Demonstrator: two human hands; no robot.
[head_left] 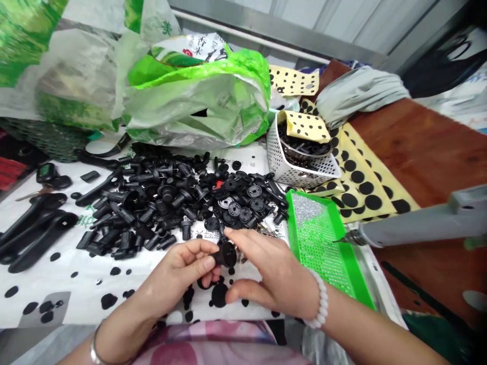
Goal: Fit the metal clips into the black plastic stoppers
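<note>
1. The left hand (186,266) pinches a small black plastic cup-shaped part (228,254) between thumb and fingers; its open, flared end faces the right hand (272,268).
2. The right hand's grip is wide: thumb and forefinger stand well apart around that flared end. Whether a fingertip touches it, or the hidden fingers hold anything, cannot be told.
3. The held part is above the white sheet (87,299), just in front of the pile of black plastic parts (167,203), which includes slotted discs (245,214).
4. The step in hand appears to be two-handed work on this one part, the left hand steadying it and the right poised at its mouth.
5. In judgement, the next move calls for a firm left pinch, the flared end unobstructed, and a careful closing of the right fingertips.
6. To the right lies a green perforated tray (355,274) with tiny silver pieces (310,210); a grey tool with a pointed tip (411,228) reaches over it, apart from both hands.
</note>
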